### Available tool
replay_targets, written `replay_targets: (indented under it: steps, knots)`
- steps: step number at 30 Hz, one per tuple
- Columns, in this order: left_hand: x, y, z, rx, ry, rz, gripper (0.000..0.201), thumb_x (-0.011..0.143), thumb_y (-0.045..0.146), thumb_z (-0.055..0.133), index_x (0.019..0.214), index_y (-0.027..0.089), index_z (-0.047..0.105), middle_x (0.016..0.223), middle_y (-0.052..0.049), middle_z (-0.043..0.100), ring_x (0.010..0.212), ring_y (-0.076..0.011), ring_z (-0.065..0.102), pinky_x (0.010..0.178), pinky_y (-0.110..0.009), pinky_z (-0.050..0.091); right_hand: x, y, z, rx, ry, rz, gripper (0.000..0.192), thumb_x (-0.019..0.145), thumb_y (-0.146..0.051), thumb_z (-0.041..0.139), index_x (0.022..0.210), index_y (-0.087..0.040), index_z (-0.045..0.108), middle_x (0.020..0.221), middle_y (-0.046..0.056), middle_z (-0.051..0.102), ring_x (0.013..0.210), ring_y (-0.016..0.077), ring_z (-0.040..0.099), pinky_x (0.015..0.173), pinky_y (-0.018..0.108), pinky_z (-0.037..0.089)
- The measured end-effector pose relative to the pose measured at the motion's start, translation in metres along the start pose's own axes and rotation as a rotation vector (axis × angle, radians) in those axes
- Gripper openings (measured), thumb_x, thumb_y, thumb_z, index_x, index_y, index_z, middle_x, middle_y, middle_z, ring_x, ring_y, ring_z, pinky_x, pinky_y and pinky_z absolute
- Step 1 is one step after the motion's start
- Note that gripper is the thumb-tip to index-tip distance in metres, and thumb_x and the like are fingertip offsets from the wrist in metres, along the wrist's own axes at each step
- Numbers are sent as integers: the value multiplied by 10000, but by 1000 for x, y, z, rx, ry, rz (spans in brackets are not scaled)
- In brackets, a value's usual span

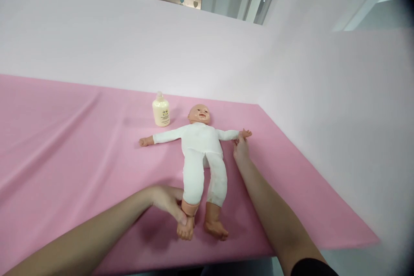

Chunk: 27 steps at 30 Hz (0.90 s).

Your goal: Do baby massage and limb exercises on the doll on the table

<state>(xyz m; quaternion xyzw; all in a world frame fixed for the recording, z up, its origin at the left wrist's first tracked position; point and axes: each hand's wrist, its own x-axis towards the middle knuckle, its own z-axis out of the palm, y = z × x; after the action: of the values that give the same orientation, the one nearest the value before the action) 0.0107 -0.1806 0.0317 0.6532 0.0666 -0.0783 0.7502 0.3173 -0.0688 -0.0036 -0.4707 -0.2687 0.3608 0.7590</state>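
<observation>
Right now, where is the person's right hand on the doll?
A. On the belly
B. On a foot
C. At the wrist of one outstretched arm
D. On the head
C: the right hand touches the doll at its wrist; the left hand holds an ankle.

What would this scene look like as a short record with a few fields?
surface: pink cloth spread over a table, with pale walls behind it
main thing: doll in a white suit, on its back with its arms spread
left hand: left hand holds the doll's ankle and foot
right hand: right hand touches the doll's hand at its outstretched arm
nearby: cream bottle standing upright beside the doll's head
</observation>
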Motion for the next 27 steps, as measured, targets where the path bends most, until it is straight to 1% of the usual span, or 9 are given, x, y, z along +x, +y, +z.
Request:
replay_targets:
  steps: [2,6,10,12,14,18,21,24,27]
  knots:
    - [0,0,1,-15,3,9,401,701,436,736,940,125,654,927,-74,684,920,-225,643,850,-328,508,-1,-1,1,-4,1,0,585,783,-419,546,1331,-271,403,1232,66,554,1021,165,607,827,326,510]
    - [-1,2,3,-222,-41,120,411,711,456,722,954,152,589,888,-72,679,886,-240,651,827,-375,501,-10,-9,5,-89,1,-60,530,786,-434,556,1280,-269,458,1190,59,582,1014,180,613,816,345,513]
    - [0,3,3,-423,-59,335,455,734,602,615,853,168,545,606,-45,634,721,-259,640,797,-438,470,-26,-22,15,-175,-123,-317,547,806,-414,569,1312,-262,429,1337,83,504,1143,202,547,889,374,490]
    - [0,3,1,-544,12,431,464,742,648,556,767,185,529,451,-8,542,645,-241,604,804,-436,451,-33,-24,20,-208,-197,-421,543,806,-394,584,1305,-239,435,1390,99,458,1181,205,519,921,362,476]
    - [-1,4,-2,-672,121,485,458,748,645,534,705,190,519,357,26,427,588,-208,553,813,-409,440,-39,-23,24,-245,-257,-451,525,794,-386,610,1269,-219,464,1385,111,461,1144,205,543,909,346,483]
    - [-2,6,-6,-841,329,504,422,776,578,533,665,171,525,330,65,265,528,-154,463,787,-347,441,-47,-17,26,-427,-364,-526,463,787,-372,631,1208,-220,513,1251,96,552,1040,198,578,880,358,497]
    - [0,8,-7,-878,426,476,415,797,553,524,664,160,537,352,70,236,513,-145,441,736,-323,443,-52,-16,25,-617,-473,-703,386,809,-357,612,1170,-240,547,1149,74,592,1050,209,557,929,401,470]
    - [3,9,-7,-892,485,436,410,800,538,536,666,150,546,368,67,247,504,-141,438,675,-297,433,-56,-19,28,-768,-583,-864,331,826,-349,603,1144,-263,578,1126,59,602,1084,222,541,993,434,424]
    - [6,9,-8,-889,519,405,408,783,536,563,664,145,547,381,64,271,496,-135,436,633,-278,416,-59,-21,31,-855,-662,-931,306,856,-319,566,1158,-280,588,1124,50,606,1088,219,540,997,427,421]
